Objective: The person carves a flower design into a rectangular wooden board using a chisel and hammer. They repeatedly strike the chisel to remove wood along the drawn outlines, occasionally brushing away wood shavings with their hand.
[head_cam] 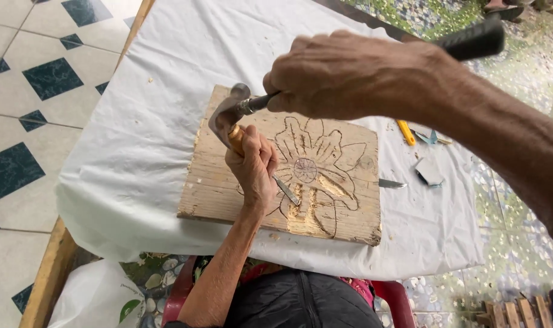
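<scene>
Fists (255,167) on chisel (282,187); hammer (231,109)

The board (325,182) is pale, raw wood, its grain rough and its carved lines splintery and matt. The chisel (286,190) has a dull grey metal blade and a glossy amber wooden handle. The hammer (228,112) head is worn, faintly shiny metal; its grip looks like black matt rubber. A thin, crinkled white sheet (136,146) with a soft sheen covers the surface.
</scene>
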